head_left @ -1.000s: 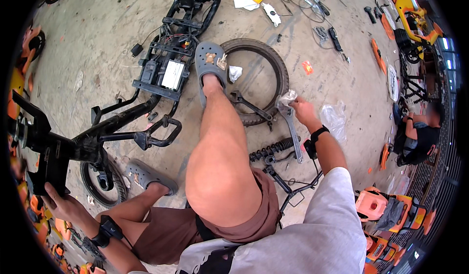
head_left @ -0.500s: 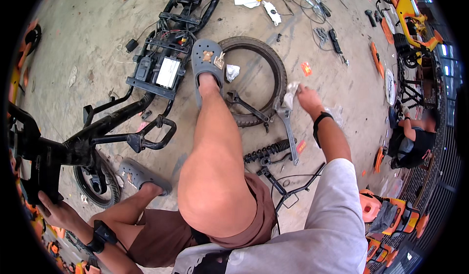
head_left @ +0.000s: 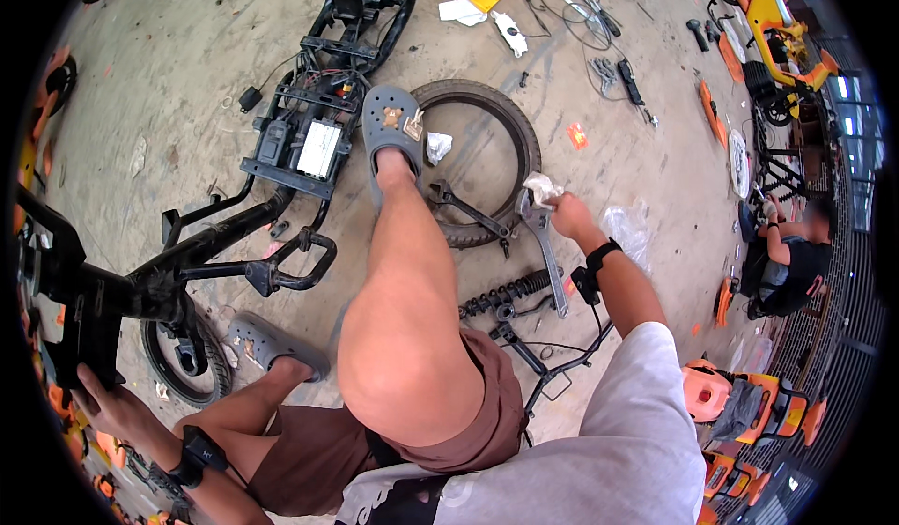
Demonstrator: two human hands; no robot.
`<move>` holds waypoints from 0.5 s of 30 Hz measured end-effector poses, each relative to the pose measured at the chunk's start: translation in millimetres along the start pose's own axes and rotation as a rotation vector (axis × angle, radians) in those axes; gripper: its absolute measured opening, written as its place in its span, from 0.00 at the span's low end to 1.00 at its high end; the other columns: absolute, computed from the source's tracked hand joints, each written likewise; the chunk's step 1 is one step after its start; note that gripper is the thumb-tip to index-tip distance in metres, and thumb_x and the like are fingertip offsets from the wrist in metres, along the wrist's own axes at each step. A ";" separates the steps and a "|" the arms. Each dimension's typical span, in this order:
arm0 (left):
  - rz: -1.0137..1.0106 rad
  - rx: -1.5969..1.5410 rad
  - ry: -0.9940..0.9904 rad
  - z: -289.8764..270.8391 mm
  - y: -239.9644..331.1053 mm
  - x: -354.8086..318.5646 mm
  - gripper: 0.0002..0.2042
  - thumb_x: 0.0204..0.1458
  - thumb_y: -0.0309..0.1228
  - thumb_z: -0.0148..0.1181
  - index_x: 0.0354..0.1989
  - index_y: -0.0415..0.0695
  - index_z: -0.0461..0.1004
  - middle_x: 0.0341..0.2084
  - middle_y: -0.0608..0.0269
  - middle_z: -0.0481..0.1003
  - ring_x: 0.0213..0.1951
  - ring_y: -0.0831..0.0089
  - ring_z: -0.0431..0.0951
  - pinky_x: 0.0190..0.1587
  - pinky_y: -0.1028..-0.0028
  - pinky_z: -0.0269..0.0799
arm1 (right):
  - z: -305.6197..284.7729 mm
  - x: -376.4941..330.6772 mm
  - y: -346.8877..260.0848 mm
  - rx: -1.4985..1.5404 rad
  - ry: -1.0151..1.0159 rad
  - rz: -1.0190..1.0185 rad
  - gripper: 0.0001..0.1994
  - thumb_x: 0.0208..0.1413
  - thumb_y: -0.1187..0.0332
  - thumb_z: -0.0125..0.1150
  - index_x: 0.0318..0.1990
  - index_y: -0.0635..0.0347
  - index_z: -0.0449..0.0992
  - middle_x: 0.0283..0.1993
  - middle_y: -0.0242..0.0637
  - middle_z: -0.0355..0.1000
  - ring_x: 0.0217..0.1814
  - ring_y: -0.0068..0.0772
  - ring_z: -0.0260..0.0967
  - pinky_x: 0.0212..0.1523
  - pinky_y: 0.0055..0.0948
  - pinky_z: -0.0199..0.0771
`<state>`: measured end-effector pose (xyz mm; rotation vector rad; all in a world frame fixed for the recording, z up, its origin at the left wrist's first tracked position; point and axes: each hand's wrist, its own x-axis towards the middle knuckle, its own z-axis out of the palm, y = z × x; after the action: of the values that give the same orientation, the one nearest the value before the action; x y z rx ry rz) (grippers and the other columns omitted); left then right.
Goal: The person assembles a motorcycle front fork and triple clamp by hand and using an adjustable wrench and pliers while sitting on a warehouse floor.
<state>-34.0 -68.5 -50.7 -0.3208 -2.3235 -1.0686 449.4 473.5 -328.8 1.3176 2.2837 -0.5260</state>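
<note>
A crumpled off-white wad (head_left: 541, 189) juts left from the right hand (head_left: 573, 218), which pinches it. The left hand (head_left: 124, 413) touches a black tubular frame (head_left: 211, 238), its fingertips hard to make out, so whether it grips I cannot tell; left of the right hand lie a grey metal adjustable wrench (head_left: 550, 270) and a treaded tyre (head_left: 532, 141).

A worn grey-beige concrete floor (head_left: 169, 103) spreads across the scene, scuffed and marked with darker streaks and spots; along the right side runs a dark, ribbed wall (head_left: 850, 272), curved by the lens; at the far right, bluish windows (head_left: 854, 103) show pale light.
</note>
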 end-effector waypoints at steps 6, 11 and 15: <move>-0.241 -0.220 0.047 8.2 18.8 -3.7 0.28 0.54 0.40 0.61 0.52 0.24 0.66 0.45 0.48 0.73 0.41 0.69 0.73 0.44 0.76 0.70 | 6.1 4.9 -8.5 -0.038 -0.022 0.026 0.19 0.46 0.72 0.48 0.45 0.44 0.80 0.45 0.48 0.74 0.48 0.49 0.71 0.50 0.40 0.71; -0.177 -0.330 0.004 11.8 19.1 -5.2 0.25 0.54 0.34 0.62 0.53 0.25 0.66 0.45 0.50 0.73 0.42 0.70 0.73 0.46 0.76 0.69 | 10.7 23.9 -6.2 -0.112 -0.124 0.106 0.20 0.45 0.70 0.48 0.46 0.43 0.79 0.47 0.45 0.74 0.50 0.46 0.71 0.52 0.38 0.71; -0.124 -0.381 -0.037 11.0 24.9 -4.8 0.21 0.54 0.31 0.61 0.50 0.26 0.67 0.42 0.53 0.74 0.40 0.72 0.73 0.45 0.79 0.68 | 13.6 13.0 -11.2 -0.140 -0.095 0.082 0.20 0.45 0.70 0.48 0.46 0.42 0.80 0.47 0.44 0.74 0.51 0.45 0.71 0.53 0.37 0.70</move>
<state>-23.7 -43.8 -43.8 -0.3448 -2.1848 -1.5817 436.4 470.2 -346.1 1.2844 2.1381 -0.3854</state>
